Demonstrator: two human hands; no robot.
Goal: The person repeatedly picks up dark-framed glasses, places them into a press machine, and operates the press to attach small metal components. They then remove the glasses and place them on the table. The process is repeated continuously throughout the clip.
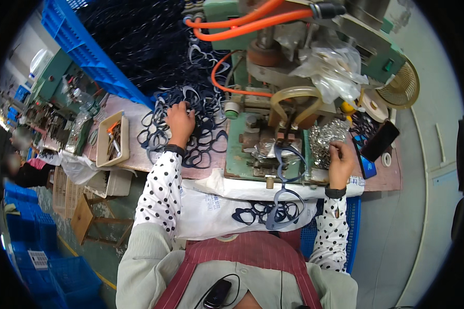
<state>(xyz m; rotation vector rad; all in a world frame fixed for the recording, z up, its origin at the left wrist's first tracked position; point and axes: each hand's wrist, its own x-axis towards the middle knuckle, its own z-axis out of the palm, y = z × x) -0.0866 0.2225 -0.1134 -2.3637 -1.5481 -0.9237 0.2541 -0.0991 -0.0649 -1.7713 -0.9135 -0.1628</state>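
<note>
left hand (180,123) curled over frame pile (207,133), grip unclear | right hand (342,166) bunched by metal bits (326,138), grip unclear | risk: tangling could snag the pile

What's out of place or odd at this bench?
Crumpled plastic bag caught up around the machine's upper parts: odd place for loose film. Dark frames sprawl loose across the bench beside the blue crate, under the left hand; spilled or laid out, can't tell. No clear damage visible.
</note>
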